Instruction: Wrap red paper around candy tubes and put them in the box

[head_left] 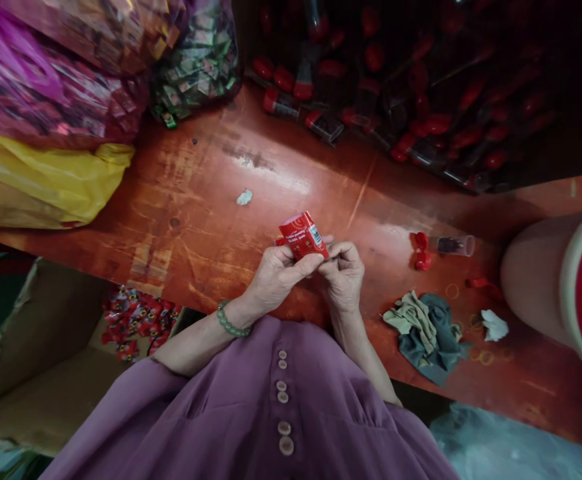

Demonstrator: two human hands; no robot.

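Note:
In front of my waist, a red printed bubble gum packet point(301, 235) is held tilted above the table, with white lettering and a barcode facing up. My left hand point(283, 273) is closed on it, the thumb lying across its lower edge. Closed at the packet's lower right corner is my right hand point(341, 270), its thumb and fingers pinching there; the fingertips are partly hidden. Another bit of red shows behind the packet's left side, too covered to make out. A green bead bracelet point(231, 321) circles my left wrist.
Red-capped clear tubes point(323, 127) fill a dark box at the back right. Bags of wrapped sweets point(195, 57) stand back left. A clear cup point(455, 245), crumpled cloths point(428, 333) and a large tub point(535, 273) are right. Below left, a cardboard box point(51, 327) holds red packets.

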